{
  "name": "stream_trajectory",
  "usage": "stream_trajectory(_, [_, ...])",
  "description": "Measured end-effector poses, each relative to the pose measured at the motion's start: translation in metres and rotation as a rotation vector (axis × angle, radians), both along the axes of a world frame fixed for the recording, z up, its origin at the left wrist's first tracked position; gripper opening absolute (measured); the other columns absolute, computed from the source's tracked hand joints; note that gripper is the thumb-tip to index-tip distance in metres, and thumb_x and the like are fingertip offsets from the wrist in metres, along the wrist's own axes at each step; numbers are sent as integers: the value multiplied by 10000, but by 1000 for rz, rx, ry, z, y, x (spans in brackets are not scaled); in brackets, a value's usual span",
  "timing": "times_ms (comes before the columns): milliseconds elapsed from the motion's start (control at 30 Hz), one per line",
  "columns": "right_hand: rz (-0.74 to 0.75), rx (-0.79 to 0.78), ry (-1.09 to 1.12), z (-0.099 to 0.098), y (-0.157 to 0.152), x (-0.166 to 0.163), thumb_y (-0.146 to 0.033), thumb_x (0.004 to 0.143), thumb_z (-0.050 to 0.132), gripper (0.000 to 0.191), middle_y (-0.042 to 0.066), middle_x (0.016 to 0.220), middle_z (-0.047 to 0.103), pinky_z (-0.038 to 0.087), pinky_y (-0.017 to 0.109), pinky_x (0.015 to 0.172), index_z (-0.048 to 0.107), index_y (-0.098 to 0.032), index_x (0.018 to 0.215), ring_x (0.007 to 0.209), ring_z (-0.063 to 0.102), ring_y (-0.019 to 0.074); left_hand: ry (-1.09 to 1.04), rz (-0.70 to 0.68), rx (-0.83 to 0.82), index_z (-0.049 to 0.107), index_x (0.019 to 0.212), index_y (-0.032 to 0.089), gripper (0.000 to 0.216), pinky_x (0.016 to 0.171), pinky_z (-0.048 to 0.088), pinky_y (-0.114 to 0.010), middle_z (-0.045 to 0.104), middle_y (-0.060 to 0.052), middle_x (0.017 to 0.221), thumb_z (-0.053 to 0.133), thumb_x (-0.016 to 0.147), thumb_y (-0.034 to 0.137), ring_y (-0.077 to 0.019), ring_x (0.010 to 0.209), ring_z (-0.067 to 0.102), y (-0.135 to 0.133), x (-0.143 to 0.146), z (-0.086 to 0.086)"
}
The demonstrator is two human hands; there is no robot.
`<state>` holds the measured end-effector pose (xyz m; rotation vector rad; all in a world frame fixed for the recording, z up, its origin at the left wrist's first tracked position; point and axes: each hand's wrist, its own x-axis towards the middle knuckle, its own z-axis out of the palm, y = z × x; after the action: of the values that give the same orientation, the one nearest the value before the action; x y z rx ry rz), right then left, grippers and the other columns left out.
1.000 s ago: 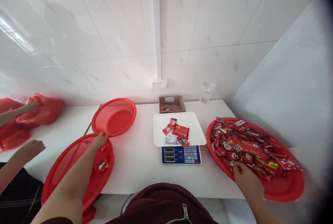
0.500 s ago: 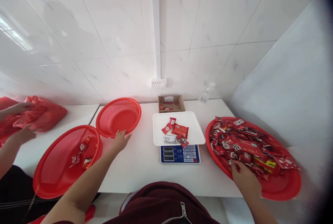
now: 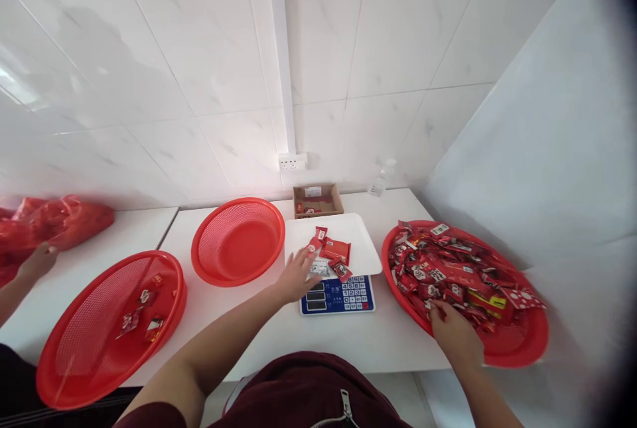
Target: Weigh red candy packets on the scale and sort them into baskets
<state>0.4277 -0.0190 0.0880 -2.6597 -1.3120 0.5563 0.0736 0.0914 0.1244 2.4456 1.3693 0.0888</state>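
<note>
My left hand (image 3: 297, 277) is open, fingers spread over the near left part of the white weighing tray (image 3: 365, 245). Under and beside its fingertips lie several small red packets (image 3: 336, 251) and a silver-white packet (image 3: 320, 267); whether it touches them I cannot tell. The tray tops a digital scale (image 3: 336, 296) with a blue keypad. At the right, my right hand (image 3: 456, 335) is closed at the near left rim of a red basket (image 3: 522, 352) heaped with red snack packets (image 3: 448, 275). What its fingers pinch is hidden.
A red basket (image 3: 239, 280) with nothing in it stands left of the scale. A larger red basket (image 3: 74, 342) holds a few packets. A co-worker's hand (image 3: 37, 263) is near red plastic bags (image 3: 84, 219). By the wall are a cardboard box (image 3: 318, 199) and a clear bottle (image 3: 379, 182).
My left hand has moved right from the bare basket to the weighing tray. That basket now sits closer to the scale. My right hand stays at its basket. One co-worker's hand has left the view.
</note>
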Motion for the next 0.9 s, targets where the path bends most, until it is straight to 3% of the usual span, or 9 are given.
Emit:
stream_trajectory(167, [-3,39,5,-1,-1,-2,-344,881,314,429,142,1120,664,449,333,724,606,-167,1142,970,628,277,-8,-332,57,331,1420,290,592,1082,222,-527,325,-104,1490,452,880,501,-321,1362,267,13,41,-14])
stream_trajectory(267, [-17,64,-1,-4,-2,-1,-350,878,323,423,137,1064,684,453,331,713,614,-181,1134,941,637,272,-10,-369,80,428,1355,290,490,1021,315,-478,414,-105,1418,483,886,421,-297,1252,402,15,41,-23])
stream_trajectory(467, [-27,98,11,-12,-1,3,-371,861,350,421,139,1009,699,461,335,689,639,-197,1113,888,646,272,-127,-284,57,589,1192,258,342,925,381,-387,587,-103,1115,463,900,386,-243,1022,528,20,28,-30])
stream_trajectory(633, [-31,170,34,-21,-4,11,-397,838,360,422,136,991,702,471,360,645,652,-207,1077,823,651,284,-257,-161,80,663,1029,221,337,872,402,-351,632,-106,943,390,930,391,-225,919,553,30,13,-10])
stream_trajectory(700, [-14,289,35,-23,-4,11,-396,822,373,425,146,1008,694,483,372,669,642,-182,1072,850,645,289,-286,-51,161,660,1021,219,331,853,407,-348,641,-103,941,389,932,386,-221,905,553,35,-7,2])
stream_trajectory(833, [232,679,-6,-13,16,-15,-360,829,390,389,158,1024,679,458,393,870,629,-141,1045,954,612,271,-190,175,316,660,972,216,266,849,406,-377,647,-89,931,438,914,352,-232,911,549,44,-58,15])
stream_trajectory(900, [414,729,25,-2,38,-44,-358,861,389,367,138,1048,671,437,389,922,621,-160,1065,987,598,251,-129,214,348,652,994,210,236,890,395,-407,639,-95,988,477,893,333,-252,979,536,47,-72,15])
